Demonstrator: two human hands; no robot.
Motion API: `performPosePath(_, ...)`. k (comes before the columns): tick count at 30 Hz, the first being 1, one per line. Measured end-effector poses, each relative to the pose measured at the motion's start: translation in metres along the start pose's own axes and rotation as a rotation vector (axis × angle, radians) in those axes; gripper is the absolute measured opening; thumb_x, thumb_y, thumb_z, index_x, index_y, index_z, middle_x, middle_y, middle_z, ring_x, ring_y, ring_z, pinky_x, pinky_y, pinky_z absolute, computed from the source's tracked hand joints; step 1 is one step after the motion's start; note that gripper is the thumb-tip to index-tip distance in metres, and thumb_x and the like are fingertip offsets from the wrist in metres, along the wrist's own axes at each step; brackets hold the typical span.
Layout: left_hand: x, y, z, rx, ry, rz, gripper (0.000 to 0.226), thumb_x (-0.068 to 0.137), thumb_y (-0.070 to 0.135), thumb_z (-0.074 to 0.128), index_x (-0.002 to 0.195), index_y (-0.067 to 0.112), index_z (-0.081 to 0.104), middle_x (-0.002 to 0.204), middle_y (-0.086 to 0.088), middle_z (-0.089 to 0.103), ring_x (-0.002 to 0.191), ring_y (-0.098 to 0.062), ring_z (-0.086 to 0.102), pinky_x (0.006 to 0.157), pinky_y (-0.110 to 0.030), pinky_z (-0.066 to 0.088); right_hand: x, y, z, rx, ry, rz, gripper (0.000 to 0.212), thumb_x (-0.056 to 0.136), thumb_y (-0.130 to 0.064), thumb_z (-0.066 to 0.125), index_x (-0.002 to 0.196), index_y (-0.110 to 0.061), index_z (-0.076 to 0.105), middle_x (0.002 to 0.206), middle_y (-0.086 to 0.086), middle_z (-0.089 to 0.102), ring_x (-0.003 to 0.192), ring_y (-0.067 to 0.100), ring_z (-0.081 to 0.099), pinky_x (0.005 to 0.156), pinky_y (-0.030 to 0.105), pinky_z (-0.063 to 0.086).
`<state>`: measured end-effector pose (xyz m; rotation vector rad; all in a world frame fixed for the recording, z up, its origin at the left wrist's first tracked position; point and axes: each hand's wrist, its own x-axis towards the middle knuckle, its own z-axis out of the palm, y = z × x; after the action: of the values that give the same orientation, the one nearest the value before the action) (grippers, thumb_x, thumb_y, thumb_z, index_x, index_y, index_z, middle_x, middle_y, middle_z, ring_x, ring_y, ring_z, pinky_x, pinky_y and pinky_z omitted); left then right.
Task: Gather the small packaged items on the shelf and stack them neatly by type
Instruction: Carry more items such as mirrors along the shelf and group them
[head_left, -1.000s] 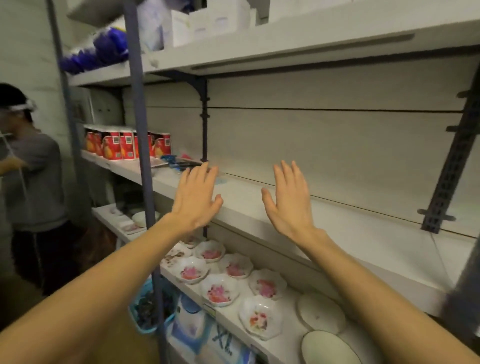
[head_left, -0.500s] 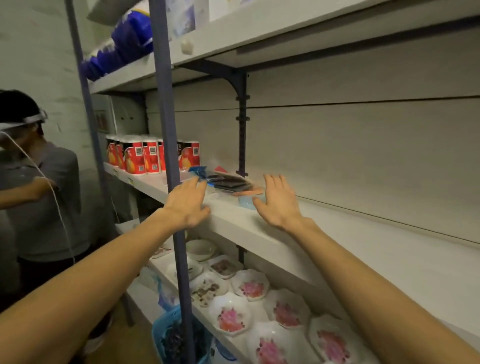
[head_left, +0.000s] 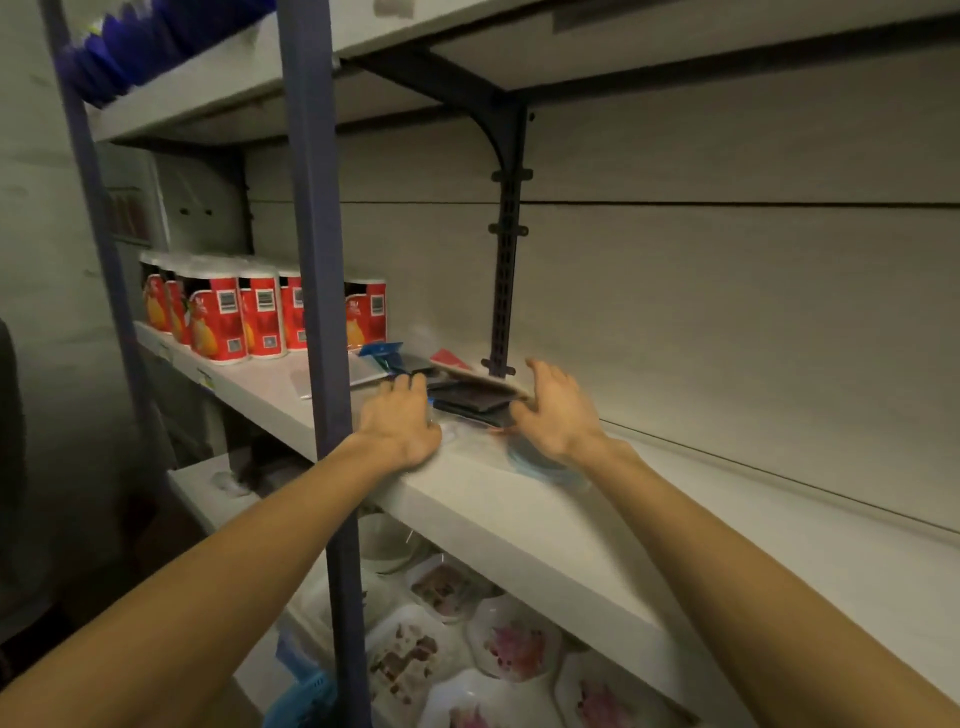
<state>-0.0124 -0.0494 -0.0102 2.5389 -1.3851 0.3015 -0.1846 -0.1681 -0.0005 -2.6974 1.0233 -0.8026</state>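
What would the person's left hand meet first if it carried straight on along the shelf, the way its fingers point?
Most likely the pile of dark flat packets: the left hand points toward the back of the shelf, its fingertips at the pile's near edge. Blur hides whether they already touch.

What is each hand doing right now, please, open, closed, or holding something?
Left hand: open, fingers relaxed at the dark packets, gripping nothing.
Right hand: open, cupped against the pile's other side, gripping nothing.
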Motion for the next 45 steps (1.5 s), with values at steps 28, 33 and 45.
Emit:
performPosePath(28,0.053,-0.005,0.035,-0.187,0.231,0.491,0.028,0.087,0.032,0.058,0.114,0.025,0.059,0.102,-0.007,0.071,0.096,-0.035,0.064,0.072,-0.038,0.045,-0.007,0.024,0.013,-0.152,0.354,0.260,0.023,0.096,-0.032,0.054,0.112,-0.027,0.069,0.100,0.006,0.076,0.096,0.036,0.067,0.077,0.041,0.053)
performPosePath(33,0.052,0.005,0.026,-0.306,0.427,0.551,0.022,0.088,0.020,0.056,0.108,0.023,0.066,0.092,-0.004,0.074,0.086,-0.032,0.066,0.062,-0.036,0.037,-0.034,0.033,-0.004,-0.009,0.508,0.327,0.020,0.097,-0.035,0.057,0.102,-0.023,0.073,0.092,-0.002,0.077,0.087,0.022,0.072,0.073,0.035,0.055)
performPosePath(45,0.005,0.057,-0.035,-0.733,0.505,0.536,0.017,0.098,0.036,0.058,0.096,0.019,0.058,0.088,-0.009,0.071,0.079,-0.038,0.061,0.061,-0.038,0.040,-0.116,0.019,-0.060,0.393,0.791,0.387,0.024,0.099,-0.040,0.054,0.092,-0.020,0.066,0.076,0.001,0.071,0.067,0.018,0.070,0.064,0.052,0.059)
